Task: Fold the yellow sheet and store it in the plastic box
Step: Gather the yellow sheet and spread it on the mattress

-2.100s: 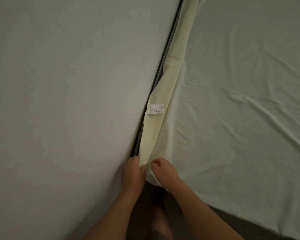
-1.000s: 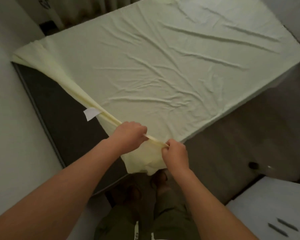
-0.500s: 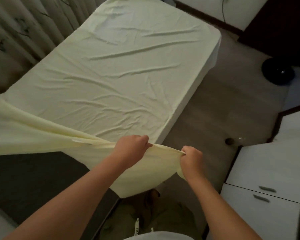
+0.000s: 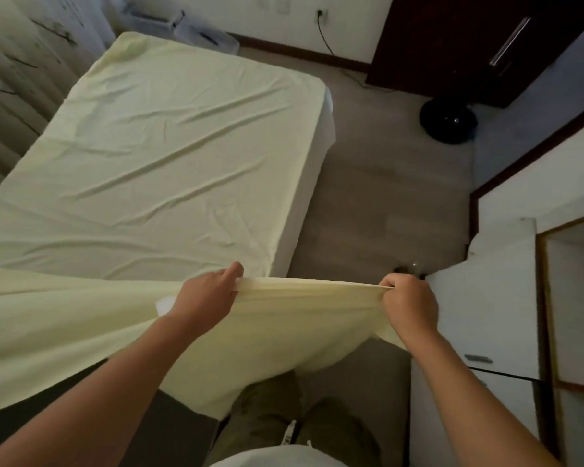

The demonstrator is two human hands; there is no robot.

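Sheet being lifted off bed; no folds made.
Left hand (image 4: 205, 298) and right hand (image 4: 408, 303) clench yellow sheet (image 4: 155, 170) hem at bed's near corner; rest spread flat, box unidentified.

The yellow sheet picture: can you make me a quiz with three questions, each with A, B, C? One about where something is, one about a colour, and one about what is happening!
1. Where is the round black thing?
A. On the bed
B. On the floor by the dark wardrobe
C. In a drawer

2. What colour is the sheet being pulled?
A. Pale yellow
B. Red
C. Blue

3. How is the sheet's edge between the hands?
A. Folded in a neat square
B. Lying loose on the floor
C. Stretched tight

Answers: B, the round black thing sits on the floor beside the dark wardrobe. A, the sheet is pale yellow. C, the left hand and right hand pull the edge taut.
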